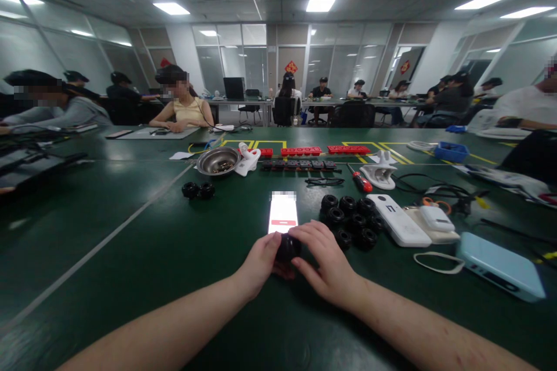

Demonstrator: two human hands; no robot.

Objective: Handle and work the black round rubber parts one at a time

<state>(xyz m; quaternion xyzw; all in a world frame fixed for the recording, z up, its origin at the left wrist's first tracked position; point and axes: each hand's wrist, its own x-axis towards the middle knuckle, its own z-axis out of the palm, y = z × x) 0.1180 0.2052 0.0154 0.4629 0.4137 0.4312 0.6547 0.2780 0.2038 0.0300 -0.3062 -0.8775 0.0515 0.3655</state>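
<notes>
Near the table's front, my left hand (260, 260) grips a black toy wheel (288, 248), thumb on its near top side and fingers partly hidden beneath. My right hand (324, 261) is curled around the wheel's right side, its fingertips at the upper edge and its thumb lower down. Just beyond the wheel lies a phone (283, 212) with a bright white screen and a red bar. Several similar black wheels (351, 219) sit in a cluster to the right of the phone. Two more wheels (198, 190) stand at the left.
Farther back are a metal bowl (218, 161) with small parts, red plastic parts (301, 151), a black part strip (301, 166) and a screwdriver (362, 181). To the right lie a white power bank (398, 221), a light blue box (500, 266) and cables. People sit around the tables.
</notes>
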